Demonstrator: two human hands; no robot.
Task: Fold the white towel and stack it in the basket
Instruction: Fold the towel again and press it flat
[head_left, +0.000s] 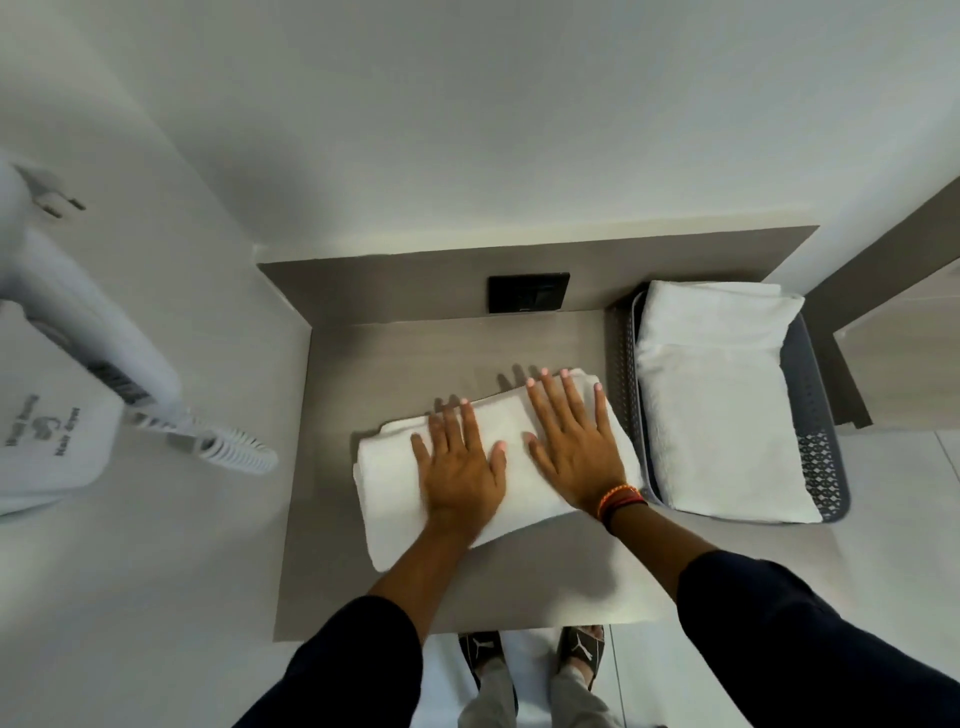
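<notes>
A folded white towel lies in the middle of the grey-brown counter. My left hand rests flat on its centre with fingers spread. My right hand lies flat on the towel's right part, fingers spread, with red and orange bands on the wrist. Neither hand grips the cloth. Right of the towel stands a dark grey perforated basket, touching or almost touching the towel's right edge. Folded white towels fill the basket above its rim.
A white wall-mounted hair dryer with a coiled cord hangs on the left wall. A black socket plate sits on the counter's back panel. White walls close in the counter at the back and left. My sandalled feet show below the front edge.
</notes>
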